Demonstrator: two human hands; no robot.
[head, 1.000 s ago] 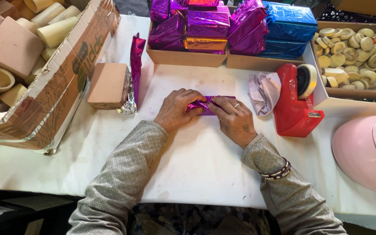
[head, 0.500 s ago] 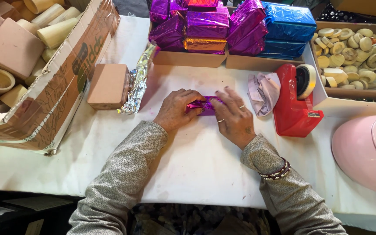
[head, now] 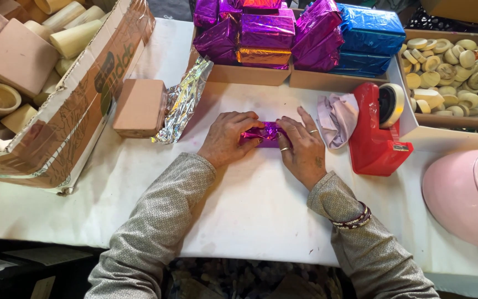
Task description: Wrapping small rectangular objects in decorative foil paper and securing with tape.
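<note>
A small block wrapped in shiny purple foil (head: 264,133) lies on the white table (head: 250,205) in front of me. My left hand (head: 225,138) grips its left end with the fingers curled over the top. My right hand (head: 300,149) presses on its right end, fingers spread and flat over the foil. A bare pinkish block (head: 139,107) sits to the left on a foil sheet (head: 182,101) whose silver side curls upward.
A red tape dispenser (head: 376,130) and a crumpled lilac cloth (head: 336,119) lie right of my hands. Cardboard trays of purple, orange and blue wrapped blocks (head: 283,33) stand behind. A box of round pale pieces (head: 449,61), a large carton of blocks (head: 45,83) and a pink rounded object (head: 466,194) flank them.
The upright foil sheet beside the bare block has flopped over, silver side now showing. My right hand has opened flatter over the purple block's right end.
</note>
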